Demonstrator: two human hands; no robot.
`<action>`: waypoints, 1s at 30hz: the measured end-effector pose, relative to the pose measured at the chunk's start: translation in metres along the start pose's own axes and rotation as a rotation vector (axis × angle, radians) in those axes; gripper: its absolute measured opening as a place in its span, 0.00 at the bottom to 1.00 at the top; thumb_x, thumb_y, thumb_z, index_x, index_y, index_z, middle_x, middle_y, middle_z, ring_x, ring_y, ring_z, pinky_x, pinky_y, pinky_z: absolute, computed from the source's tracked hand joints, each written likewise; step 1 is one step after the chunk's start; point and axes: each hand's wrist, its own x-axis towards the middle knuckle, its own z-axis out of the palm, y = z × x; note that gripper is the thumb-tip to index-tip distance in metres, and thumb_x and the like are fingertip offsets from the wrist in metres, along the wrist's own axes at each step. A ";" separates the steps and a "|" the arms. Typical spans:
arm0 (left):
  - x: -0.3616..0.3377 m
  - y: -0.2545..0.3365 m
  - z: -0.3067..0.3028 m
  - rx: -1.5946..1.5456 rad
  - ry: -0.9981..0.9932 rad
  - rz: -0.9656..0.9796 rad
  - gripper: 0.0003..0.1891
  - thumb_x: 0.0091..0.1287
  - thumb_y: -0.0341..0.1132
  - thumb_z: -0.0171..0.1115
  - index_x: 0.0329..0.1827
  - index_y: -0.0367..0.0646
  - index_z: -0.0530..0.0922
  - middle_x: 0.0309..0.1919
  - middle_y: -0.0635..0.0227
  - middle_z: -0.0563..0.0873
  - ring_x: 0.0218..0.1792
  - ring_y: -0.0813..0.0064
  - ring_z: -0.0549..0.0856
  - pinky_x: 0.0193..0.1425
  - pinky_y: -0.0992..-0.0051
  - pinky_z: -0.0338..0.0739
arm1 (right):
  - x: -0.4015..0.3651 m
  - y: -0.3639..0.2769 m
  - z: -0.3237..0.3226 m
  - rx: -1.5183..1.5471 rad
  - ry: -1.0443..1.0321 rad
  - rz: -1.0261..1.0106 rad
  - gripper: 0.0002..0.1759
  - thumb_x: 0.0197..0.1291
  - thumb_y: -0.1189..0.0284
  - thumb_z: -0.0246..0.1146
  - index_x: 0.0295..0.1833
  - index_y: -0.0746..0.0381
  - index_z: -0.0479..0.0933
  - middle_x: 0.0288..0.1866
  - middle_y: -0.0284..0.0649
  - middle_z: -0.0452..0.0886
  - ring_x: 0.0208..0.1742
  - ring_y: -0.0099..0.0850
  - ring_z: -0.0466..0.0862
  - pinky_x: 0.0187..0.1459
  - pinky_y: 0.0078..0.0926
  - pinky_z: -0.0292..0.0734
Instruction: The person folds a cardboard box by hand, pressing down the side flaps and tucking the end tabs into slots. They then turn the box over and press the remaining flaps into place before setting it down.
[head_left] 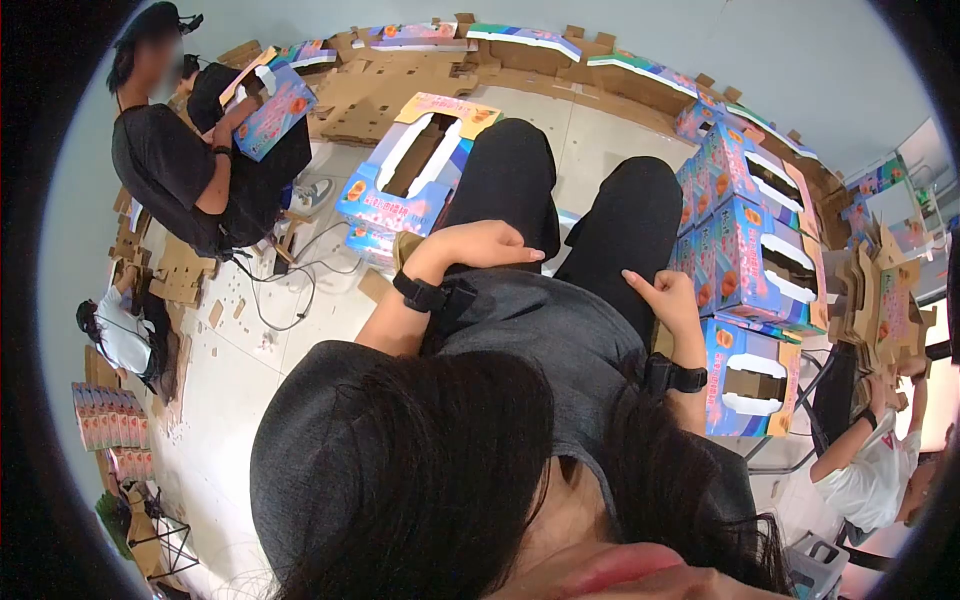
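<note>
My left hand (488,244) rests on my left thigh, its fingers loosely bent and nothing held in it. On the outer side of my right thigh lies my right hand (664,298), thumb apart and the other fingers partly hidden; no object shows in it. Beyond my left knee stands a printed blue and pink carton (393,207) with a long white-edged opening on top, on another carton. Close to my right hand and knee is a stack of similar cartons (742,268). A lower carton (727,398) stands beside my right forearm.
At the left a seated person (180,165) holds a printed carton (275,110). Another person (125,335) crouches farther back. On the right a person in white (870,480) handles cardboard (890,300). Flat cardboard sheets (370,95) line the wall. A cable (262,305) crosses the floor.
</note>
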 end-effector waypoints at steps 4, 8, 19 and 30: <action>-0.001 0.000 0.000 -0.032 0.006 0.015 0.31 0.73 0.59 0.60 0.21 0.39 0.76 0.17 0.80 0.69 0.24 0.85 0.66 0.27 0.74 0.63 | 0.000 0.001 0.002 -0.004 0.010 0.000 0.40 0.47 0.46 0.80 0.11 0.62 0.61 0.12 0.29 0.57 0.18 0.20 0.58 0.19 0.29 0.55; -0.002 0.002 -0.001 -0.029 -0.002 -0.007 0.31 0.72 0.60 0.60 0.21 0.39 0.76 0.17 0.81 0.69 0.24 0.85 0.66 0.27 0.75 0.63 | 0.001 0.003 0.002 0.005 0.006 0.010 0.40 0.47 0.46 0.80 0.11 0.62 0.61 0.12 0.29 0.57 0.18 0.20 0.58 0.19 0.29 0.55; -0.003 0.002 -0.001 -0.038 -0.003 0.007 0.31 0.73 0.59 0.60 0.21 0.39 0.76 0.18 0.80 0.69 0.24 0.86 0.66 0.28 0.75 0.63 | 0.002 0.007 0.004 0.013 0.009 -0.002 0.40 0.47 0.47 0.80 0.11 0.62 0.61 0.12 0.29 0.57 0.18 0.20 0.58 0.19 0.29 0.55; -0.007 0.003 -0.007 -0.033 -0.022 0.005 0.26 0.74 0.56 0.60 0.28 0.40 0.78 0.22 0.82 0.73 0.27 0.86 0.70 0.31 0.77 0.66 | 0.001 0.006 0.004 0.033 0.004 -0.001 0.39 0.48 0.49 0.80 0.11 0.62 0.61 0.12 0.28 0.57 0.19 0.19 0.58 0.19 0.28 0.54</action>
